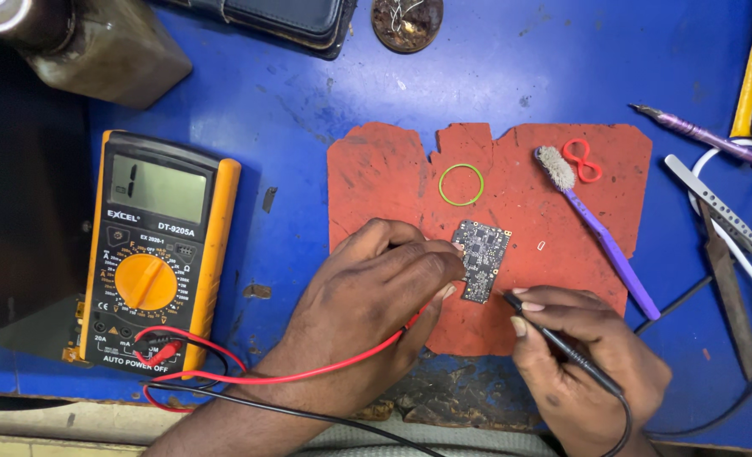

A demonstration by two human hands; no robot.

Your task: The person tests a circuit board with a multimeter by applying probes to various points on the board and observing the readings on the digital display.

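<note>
The left hand (374, 283) is pinching the red probe (423, 315) and the right hand (583, 360) the black probe (562, 343), both at the circuit board (482, 258); a green rubber band (461, 184) is lying at twelve o'clock, a purple brush (600, 228) at three.

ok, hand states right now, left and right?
Left hand: closed on the red probe, tip hidden at the circuit board.
Right hand: closed on the black probe.

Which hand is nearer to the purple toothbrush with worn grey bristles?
Right. The right hand, holding a black probe, lies just left of the toothbrush handle; the left hand is farther left, beyond the small dark circuit board.
</note>
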